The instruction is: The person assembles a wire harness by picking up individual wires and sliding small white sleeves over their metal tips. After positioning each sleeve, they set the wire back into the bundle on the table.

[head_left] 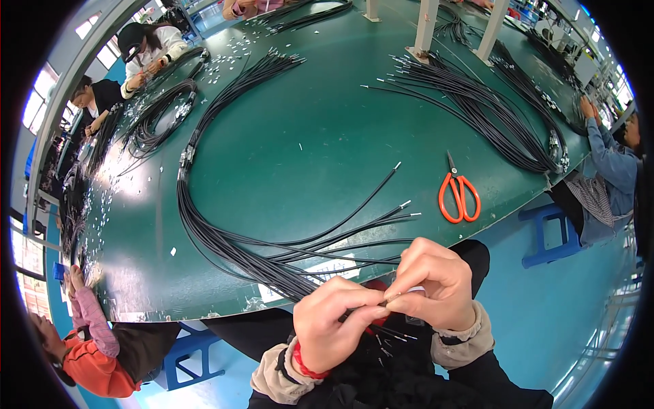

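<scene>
L hand [330,324] & R hand [432,283] meet just off table's [320,129] near edge, over the lap. L hand: thumb + index pinched tight on a dark cable [383,304], which is mostly hidden by fingers. R hand: also pinched, fingertips right up against L's; white tag [415,291] shows btwn its thumb & index. Thin cable ends [395,334] w/ bright tips hang below the hands.

On table: main bundle [225,247] of blk cables curves from L side to near edge, just by L hand; some strands fan out R, metal tips toward mid-table. White paper [340,266] lies under it at near edge. 2nd bundle [228,95] runs from bend at L side up twd far edge. 3rd bundle [487,112] lies twd R end, tips pointing L. Scissors [454,177], orange handles, lie near the near edge, R of the fanned strands, blades pointing away.

White scraps [95,232] litter L edge. Co-workers sit at L & R edges; blue stool [548,235] off near edge, R; another [194,361] off near-L corner.
</scene>
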### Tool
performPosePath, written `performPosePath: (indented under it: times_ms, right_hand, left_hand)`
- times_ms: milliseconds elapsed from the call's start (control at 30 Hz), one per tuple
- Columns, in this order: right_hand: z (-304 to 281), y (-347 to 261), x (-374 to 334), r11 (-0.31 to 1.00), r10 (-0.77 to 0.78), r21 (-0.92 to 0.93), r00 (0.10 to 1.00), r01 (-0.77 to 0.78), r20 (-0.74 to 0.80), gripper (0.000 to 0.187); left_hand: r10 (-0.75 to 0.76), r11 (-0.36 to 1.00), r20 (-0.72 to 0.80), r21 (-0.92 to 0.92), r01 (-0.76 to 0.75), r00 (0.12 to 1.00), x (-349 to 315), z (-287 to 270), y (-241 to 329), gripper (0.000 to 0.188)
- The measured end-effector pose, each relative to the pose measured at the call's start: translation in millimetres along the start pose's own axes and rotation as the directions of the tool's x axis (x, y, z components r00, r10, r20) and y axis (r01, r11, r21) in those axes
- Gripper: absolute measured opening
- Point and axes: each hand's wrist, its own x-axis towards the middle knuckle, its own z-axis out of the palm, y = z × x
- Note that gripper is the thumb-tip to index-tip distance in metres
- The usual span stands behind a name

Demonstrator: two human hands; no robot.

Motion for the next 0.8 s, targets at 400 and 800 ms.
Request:
performPosePath:
  times_ms: [400, 800]
  right_hand:
    - [12.7, -2.8, -9.3, 0.802, -0.252, -0.581, 0.961, 0.139, -0.117, 0.020]
    - [15.5, 16.7, -0.9, 0.998, 0.005, -0.069, 0.999, -0.008, -0.044, 0.018]
  left_hand:
    - [0.098, 0.966, -0.114, 0.252, -0.066, 0.989, -5.2, 1.6, -3.0, 0.018]
    - [-0.025, 0.999, 0.044, -0.021, 0.026, 0.999, -7.7, -17.6, -10.4, 0.017]
